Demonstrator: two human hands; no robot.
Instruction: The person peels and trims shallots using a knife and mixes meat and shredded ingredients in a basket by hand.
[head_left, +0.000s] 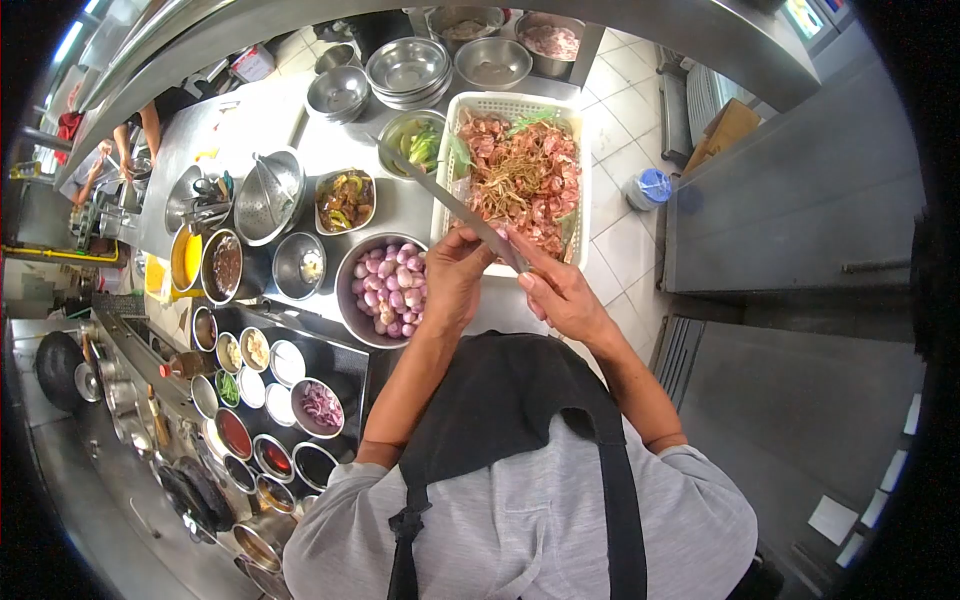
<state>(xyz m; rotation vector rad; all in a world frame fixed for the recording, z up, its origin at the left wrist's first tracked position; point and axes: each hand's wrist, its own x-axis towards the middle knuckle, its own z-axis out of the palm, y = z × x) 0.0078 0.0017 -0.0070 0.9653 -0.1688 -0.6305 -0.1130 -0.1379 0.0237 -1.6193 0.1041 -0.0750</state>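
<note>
A long knife [445, 200] runs from upper left down to my hands, its blade slanting across the near left corner of a white basket [584, 190]. Onion skins and roots [525, 175] fill that basket. My right hand [562, 290] is closed around the knife's lower end. My left hand [458, 270] is closed at the blade's left side, its fingertips pinched; what they hold, perhaps a small onion, is mostly hidden. Just left of it, a metal bowl [345, 300] holds many peeled purple onions [390, 288].
Metal bowls [408, 68], a colander [270, 195] and a dish of cooked food [345, 200] stand on the counter. Sauce and ingredient containers [232, 433] line the left. A blue-lidded tub [650, 188] is on the floor. Other people's arms [125, 150] show at upper left.
</note>
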